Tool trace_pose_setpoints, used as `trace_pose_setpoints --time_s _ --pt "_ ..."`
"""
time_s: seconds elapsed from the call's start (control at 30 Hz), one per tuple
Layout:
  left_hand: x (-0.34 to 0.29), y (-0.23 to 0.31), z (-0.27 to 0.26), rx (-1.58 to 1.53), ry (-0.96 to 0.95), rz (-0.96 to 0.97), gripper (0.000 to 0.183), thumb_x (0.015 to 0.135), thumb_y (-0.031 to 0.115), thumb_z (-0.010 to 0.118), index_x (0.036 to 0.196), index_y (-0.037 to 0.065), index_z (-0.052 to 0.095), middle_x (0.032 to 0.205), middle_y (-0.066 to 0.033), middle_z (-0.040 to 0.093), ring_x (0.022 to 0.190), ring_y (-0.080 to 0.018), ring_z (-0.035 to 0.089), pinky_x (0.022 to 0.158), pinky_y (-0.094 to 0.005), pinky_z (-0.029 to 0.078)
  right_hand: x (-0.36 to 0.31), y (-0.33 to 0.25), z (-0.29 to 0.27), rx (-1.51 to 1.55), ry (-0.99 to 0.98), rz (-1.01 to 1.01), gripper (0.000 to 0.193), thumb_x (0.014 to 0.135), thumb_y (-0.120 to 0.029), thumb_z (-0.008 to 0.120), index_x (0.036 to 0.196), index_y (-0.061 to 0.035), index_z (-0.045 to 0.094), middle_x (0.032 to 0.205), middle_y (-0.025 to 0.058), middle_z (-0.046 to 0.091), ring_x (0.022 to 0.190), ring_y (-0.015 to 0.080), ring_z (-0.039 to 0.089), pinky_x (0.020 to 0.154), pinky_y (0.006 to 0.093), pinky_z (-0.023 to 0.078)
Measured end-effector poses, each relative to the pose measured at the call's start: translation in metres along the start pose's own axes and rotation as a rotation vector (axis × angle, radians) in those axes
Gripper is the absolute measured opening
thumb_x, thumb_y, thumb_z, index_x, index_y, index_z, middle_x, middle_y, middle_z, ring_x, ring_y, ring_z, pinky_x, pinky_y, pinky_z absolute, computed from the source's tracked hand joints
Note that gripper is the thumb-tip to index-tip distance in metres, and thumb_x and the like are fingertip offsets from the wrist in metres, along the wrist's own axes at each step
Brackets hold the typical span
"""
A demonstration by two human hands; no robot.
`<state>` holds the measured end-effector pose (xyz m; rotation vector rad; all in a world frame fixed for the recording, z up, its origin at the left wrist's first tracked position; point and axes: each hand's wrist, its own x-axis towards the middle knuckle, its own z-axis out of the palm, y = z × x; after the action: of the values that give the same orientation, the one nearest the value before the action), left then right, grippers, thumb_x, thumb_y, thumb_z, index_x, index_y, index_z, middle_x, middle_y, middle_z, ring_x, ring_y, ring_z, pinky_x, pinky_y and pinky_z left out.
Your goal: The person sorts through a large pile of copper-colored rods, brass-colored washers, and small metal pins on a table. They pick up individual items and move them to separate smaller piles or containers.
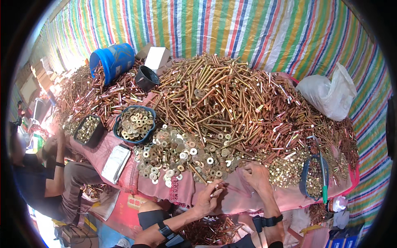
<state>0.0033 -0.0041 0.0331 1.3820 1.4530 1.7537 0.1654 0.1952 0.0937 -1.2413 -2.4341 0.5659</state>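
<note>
My left hand (206, 200) is at the near edge of the pink cloth, its fingers closed round a long brass-coloured bolt (197, 173) that points up and left over the washers. To its right, my right hand (257, 177) hovers between the washers and the nuts, fingers curled together; whatever they pinch is too small to make out. Loose flat washers (182, 151) lie spread in front of both hands. A heap of small nuts (285, 171) sits just right of my right hand. Behind them rises a large pile of long bolts (223, 99).
A blue-rimmed basket of washers (134, 124), a black tray of nuts (87, 130) and a silvery packet (115, 164) stand left. Another basket (306, 182), with a green-handled tool (324, 182), is right. Behind are a blue bucket (111, 64) and white sack (326, 95). A co-worker (41, 177) sits left.
</note>
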Motion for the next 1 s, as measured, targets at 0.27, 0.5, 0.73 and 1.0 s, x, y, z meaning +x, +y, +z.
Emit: trace_pose_setpoints --time_s 0.27,0.5,0.73,1.0 --pt "0.003 0.009 -0.006 0.016 -0.057 -0.045 0.051 0.103 -0.009 0.051 0.151 0.007 0.055 0.111 -0.0118 0.072 0.098 -0.0209 0.073 0.088 -0.0293 0.058 0.004 0.001 -0.009 0.062 0.177 0.048 0.014 0.091 -0.019 0.078 0.1 -0.0083 0.08 0.098 0.0163 0.075 0.092 0.0379 0.073 0.084 0.0475 0.057" --pt "0.002 0.007 -0.004 -0.026 -0.064 -0.067 0.035 0.112 0.003 0.051 0.146 0.003 0.053 0.122 -0.0136 0.074 0.105 -0.0203 0.074 0.091 -0.0318 0.06 0.005 0.031 -0.036 -0.015 0.426 0.115 0.011 0.087 -0.01 0.079 0.097 -0.0045 0.081 0.088 0.015 0.076 0.078 0.0304 0.074 0.074 0.0397 0.058" --pt "0.004 0.004 -0.001 -0.013 -0.02 -0.004 0.058 0.097 -0.013 0.049 0.152 0.008 0.053 0.11 -0.0118 0.072 0.096 -0.0201 0.072 0.086 -0.0278 0.056 0.0 0.052 -0.058 0.013 0.491 0.132 0.013 0.088 -0.01 0.081 0.1 -0.0054 0.081 0.09 0.0156 0.076 0.078 0.0311 0.073 0.073 0.0413 0.057" --pt "0.001 0.005 -0.005 0.032 -0.049 -0.038 0.04 0.108 -0.004 0.05 0.147 0.005 0.054 0.117 -0.0132 0.075 0.1 -0.018 0.074 0.086 -0.0297 0.06 -0.004 0.037 -0.044 0.077 0.37 0.092 0.014 0.087 -0.011 0.083 0.1 -0.0058 0.082 0.091 0.0147 0.076 0.079 0.0283 0.074 0.072 0.0392 0.058"
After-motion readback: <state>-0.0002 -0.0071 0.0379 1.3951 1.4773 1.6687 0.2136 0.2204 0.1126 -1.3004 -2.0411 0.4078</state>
